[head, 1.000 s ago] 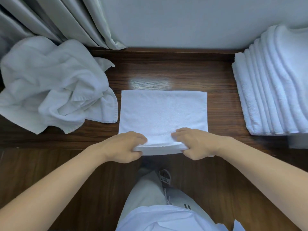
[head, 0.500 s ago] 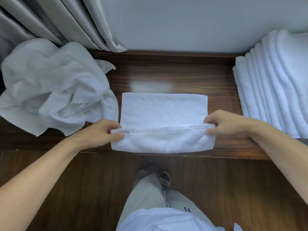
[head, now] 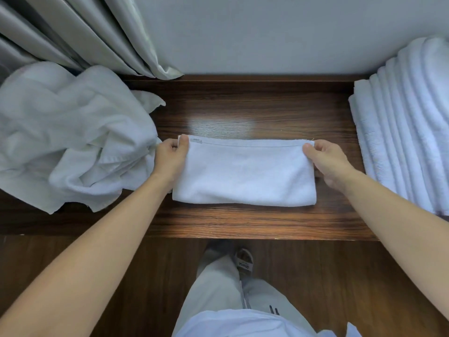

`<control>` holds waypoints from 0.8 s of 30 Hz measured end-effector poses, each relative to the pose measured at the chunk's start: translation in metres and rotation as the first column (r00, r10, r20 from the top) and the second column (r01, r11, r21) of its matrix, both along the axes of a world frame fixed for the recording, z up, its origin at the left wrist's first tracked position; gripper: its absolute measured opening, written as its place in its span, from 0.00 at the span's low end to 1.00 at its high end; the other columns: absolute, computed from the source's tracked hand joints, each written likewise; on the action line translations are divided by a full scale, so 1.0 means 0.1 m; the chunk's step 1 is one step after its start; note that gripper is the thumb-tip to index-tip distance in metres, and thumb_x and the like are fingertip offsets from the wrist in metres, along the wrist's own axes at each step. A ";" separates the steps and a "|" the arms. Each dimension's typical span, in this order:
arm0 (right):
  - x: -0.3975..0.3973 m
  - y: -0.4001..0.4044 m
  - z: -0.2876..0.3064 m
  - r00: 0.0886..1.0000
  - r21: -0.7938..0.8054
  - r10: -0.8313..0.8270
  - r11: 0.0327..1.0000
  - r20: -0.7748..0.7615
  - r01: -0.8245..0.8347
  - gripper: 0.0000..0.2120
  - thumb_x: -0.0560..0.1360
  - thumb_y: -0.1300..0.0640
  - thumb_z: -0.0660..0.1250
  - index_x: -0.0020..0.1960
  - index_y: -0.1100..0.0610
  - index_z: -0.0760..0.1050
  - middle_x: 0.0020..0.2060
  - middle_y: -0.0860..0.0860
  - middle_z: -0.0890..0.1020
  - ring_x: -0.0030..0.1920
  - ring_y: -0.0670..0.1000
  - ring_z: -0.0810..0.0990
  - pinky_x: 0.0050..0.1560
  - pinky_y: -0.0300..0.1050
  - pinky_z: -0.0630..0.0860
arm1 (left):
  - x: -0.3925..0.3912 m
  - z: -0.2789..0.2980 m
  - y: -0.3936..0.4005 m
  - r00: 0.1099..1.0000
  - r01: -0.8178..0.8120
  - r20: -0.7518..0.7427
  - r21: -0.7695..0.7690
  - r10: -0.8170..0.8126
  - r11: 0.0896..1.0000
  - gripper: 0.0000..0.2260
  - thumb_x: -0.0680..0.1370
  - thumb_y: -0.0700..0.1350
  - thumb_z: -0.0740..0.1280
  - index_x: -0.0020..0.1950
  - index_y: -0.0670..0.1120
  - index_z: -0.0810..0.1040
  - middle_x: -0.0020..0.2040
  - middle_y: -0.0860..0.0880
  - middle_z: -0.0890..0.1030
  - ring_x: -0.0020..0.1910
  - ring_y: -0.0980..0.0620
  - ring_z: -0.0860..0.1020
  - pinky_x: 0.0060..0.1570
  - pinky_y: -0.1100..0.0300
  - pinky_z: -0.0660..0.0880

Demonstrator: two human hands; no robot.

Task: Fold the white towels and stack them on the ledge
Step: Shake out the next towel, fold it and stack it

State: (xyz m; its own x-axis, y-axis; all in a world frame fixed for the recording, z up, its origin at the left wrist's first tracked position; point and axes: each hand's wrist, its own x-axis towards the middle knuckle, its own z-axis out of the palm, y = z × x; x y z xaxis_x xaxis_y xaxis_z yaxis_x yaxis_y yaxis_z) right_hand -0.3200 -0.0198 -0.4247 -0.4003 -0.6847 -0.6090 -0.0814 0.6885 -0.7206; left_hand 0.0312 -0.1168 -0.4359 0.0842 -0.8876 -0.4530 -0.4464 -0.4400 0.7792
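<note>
From the head camera, both hands are reaching forward over a dark wooden ledge (head: 243, 222) and are holding a white towel (head: 244, 173) that is lying flat between them, folded into a long band. The left hand (head: 170, 156) is pinching the towel's far left corner, its thumb lying on top of the cloth and its fingers curling round the corner's edge. The right hand (head: 328, 161) is pinching the far right corner in the same manner, thumb on top near the hem, the other fingers curling beside and under the towel's short edge. The hemmed edge is running straight from one thumb to the other, and the rounded fold is lying on the side nearer the person, just behind the wrists.

Outward from the left hand, touching its knuckles, a heap of crumpled towels (head: 68, 137) is sprawling over the ledge. Outward from the right hand, a little apart from it, a stack of folded towels (head: 408, 132) is sitting on the ledge, its rounded folds facing the hands. Beyond the hands a pale wall (head: 267, 32) is rising, and beyond the left hand grey curtains (head: 92, 32) are hanging down to the ledge. Below the forearms, a light trouser leg (head: 218, 288) and a sandal (head: 244, 261) are showing over a wooden floor (head: 340, 276).
</note>
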 end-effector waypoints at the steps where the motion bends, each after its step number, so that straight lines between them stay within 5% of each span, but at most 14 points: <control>1: 0.02 -0.01 -0.02 0.999 0.001 -0.012 1.000 -0.042 0.012 0.09 0.82 0.50 0.65 0.51 0.54 0.80 0.48 0.53 0.85 0.47 0.51 0.82 0.46 0.46 0.77 | 0.01 -0.04 0.00 1.000 0.004 0.009 0.022 -0.004 1.000 0.22 0.78 0.64 0.64 0.38 0.46 0.73 0.35 0.49 0.72 0.36 0.52 0.72 0.38 0.55 0.68; 4: 0.04 -0.01 -0.07 0.993 -0.007 -0.014 1.000 -0.119 0.013 0.16 0.82 0.47 0.63 0.54 0.60 0.77 0.51 0.59 0.83 0.46 0.52 0.78 0.46 0.49 0.74 | 0.04 -0.08 0.06 0.995 0.074 0.060 0.033 -0.076 0.997 0.18 0.82 0.58 0.62 0.42 0.45 0.73 0.39 0.49 0.74 0.40 0.52 0.73 0.40 0.55 0.69; 10: 0.08 -0.04 -0.08 0.958 -0.054 -0.092 0.995 -0.271 0.080 0.15 0.83 0.49 0.60 0.51 0.62 0.75 0.42 0.50 0.78 0.42 0.50 0.74 0.41 0.45 0.71 | 0.01 -0.08 0.16 0.973 0.080 0.223 -0.096 -0.057 0.992 0.12 0.86 0.51 0.57 0.53 0.43 0.70 0.41 0.51 0.72 0.39 0.56 0.71 0.41 0.57 0.68; 17: 0.16 0.21 -0.01 0.953 0.082 0.039 0.997 -0.299 -0.015 0.20 0.77 0.40 0.66 0.45 0.58 0.77 0.42 0.49 0.82 0.44 0.51 0.80 0.46 0.50 0.76 | 0.05 0.07 0.43 0.979 -0.051 0.201 0.040 0.042 0.998 0.24 0.82 0.57 0.64 0.72 0.43 0.67 0.66 0.48 0.74 0.64 0.49 0.74 0.57 0.58 0.67; 21: 0.25 0.46 -0.05 0.961 0.163 0.127 0.983 -0.246 -0.088 0.23 0.76 0.41 0.68 0.39 0.62 0.75 0.38 0.55 0.80 0.40 0.55 0.78 0.40 0.49 0.70 | 0.22 0.01 0.71 0.957 0.021 0.284 0.126 -0.056 0.992 0.22 0.81 0.61 0.63 0.62 0.43 0.75 0.53 0.52 0.79 0.56 0.46 0.78 0.48 0.54 0.72; 24: 0.20 0.64 -0.02 0.986 0.164 0.110 0.982 -0.125 -0.089 0.23 0.76 0.46 0.69 0.50 0.69 0.79 0.44 0.59 0.83 0.45 0.60 0.81 0.45 0.49 0.71 | 0.35 0.05 0.75 0.971 -0.013 0.237 0.177 -0.030 0.984 0.15 0.81 0.57 0.67 0.53 0.46 0.80 0.46 0.51 0.81 0.48 0.49 0.80 0.47 0.54 0.76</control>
State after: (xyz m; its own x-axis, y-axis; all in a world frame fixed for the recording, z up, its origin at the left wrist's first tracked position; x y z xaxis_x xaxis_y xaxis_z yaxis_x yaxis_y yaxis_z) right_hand -0.3001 0.0444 -0.4265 -0.4196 -0.6249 -0.6583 -0.2432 0.7761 -0.5818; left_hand 0.0660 -0.0417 -0.4305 0.2017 -0.7967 -0.5697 -0.6137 -0.5561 0.5604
